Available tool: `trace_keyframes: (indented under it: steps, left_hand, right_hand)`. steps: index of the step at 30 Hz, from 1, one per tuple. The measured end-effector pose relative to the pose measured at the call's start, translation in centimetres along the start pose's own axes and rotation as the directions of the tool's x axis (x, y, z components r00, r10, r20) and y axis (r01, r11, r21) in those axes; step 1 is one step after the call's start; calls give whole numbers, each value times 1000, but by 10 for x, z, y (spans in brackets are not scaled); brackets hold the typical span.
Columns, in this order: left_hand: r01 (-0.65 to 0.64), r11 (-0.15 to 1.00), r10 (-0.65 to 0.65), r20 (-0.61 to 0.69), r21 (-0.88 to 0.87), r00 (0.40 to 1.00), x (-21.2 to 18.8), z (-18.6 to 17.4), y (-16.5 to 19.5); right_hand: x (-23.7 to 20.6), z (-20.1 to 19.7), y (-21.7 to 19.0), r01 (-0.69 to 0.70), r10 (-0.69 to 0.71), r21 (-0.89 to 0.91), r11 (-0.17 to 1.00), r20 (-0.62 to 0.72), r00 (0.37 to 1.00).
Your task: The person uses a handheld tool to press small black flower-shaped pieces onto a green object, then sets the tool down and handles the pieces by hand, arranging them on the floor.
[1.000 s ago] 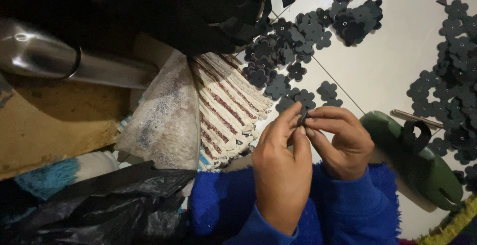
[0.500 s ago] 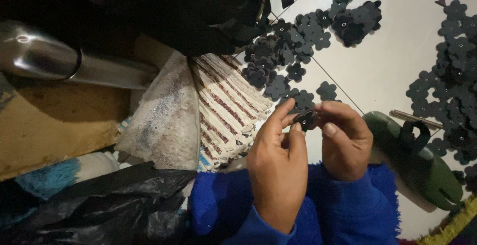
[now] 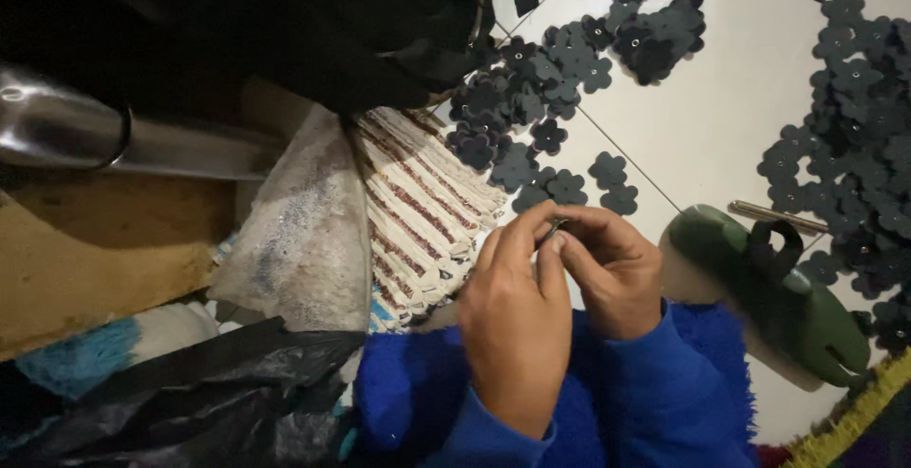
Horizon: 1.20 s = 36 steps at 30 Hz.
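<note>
My left hand [image 3: 517, 321] and my right hand [image 3: 612, 273] meet in front of me, both in blue fuzzy sleeves. Their fingertips pinch together on a small dark flower-shaped cutout [image 3: 555, 228], mostly hidden between thumbs and forefingers. Just beyond the fingers lie loose dark flower cutouts [image 3: 567, 186] on the white tiled floor [image 3: 721, 117]. A larger heap of the same cutouts [image 3: 560, 60] spreads toward the top.
A green sandal [image 3: 769, 302] lies right of my hands, with a thin metal rod [image 3: 773, 215] behind it. Another pile of cutouts [image 3: 859, 117] fills the right edge. A striped woven mat [image 3: 422, 207], a pale cloth [image 3: 304, 235], black plastic [image 3: 218, 392] and a metal pipe [image 3: 114, 136] lie left.
The fingertips have closed tighter over the cutout, so less of it shows. Both hands have stayed in nearly the same place.
</note>
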<state>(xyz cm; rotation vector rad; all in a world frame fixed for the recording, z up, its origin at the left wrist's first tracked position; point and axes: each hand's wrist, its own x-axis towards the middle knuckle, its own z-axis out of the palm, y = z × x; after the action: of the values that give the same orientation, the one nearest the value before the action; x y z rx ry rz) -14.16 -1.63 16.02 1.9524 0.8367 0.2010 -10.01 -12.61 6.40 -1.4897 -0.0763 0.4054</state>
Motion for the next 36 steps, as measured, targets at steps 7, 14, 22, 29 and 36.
trace_keyframes:
  steps: [7, 14, 22, 29, 36]
  left_hand:
    - [-157, 964, 136, 108, 215, 985, 1, 0, -8]
    - [-128, 963, 62, 267, 239, 962, -2, 2, -9]
    - [-228, 897, 136, 254, 379, 958, -5, 2, -6]
    - [-266, 887, 147, 316, 376, 937, -13, 6, -7]
    - [-263, 879, 130, 331, 398, 935, -14, 4, -7]
  right_hand:
    - [-14, -3, 19, -85, 87, 89, 992, -17, 996]
    - [-16, -21, 31, -192, 189, 112, 975, 37, 981]
    - [17, -48, 20, 7, -249, -569, 822, -349, 903]
    - [52, -61, 36, 196, -631, -881, 432, -140, 763]
    - [38, -52, 36, 84, -518, -945, 315, -97, 850]
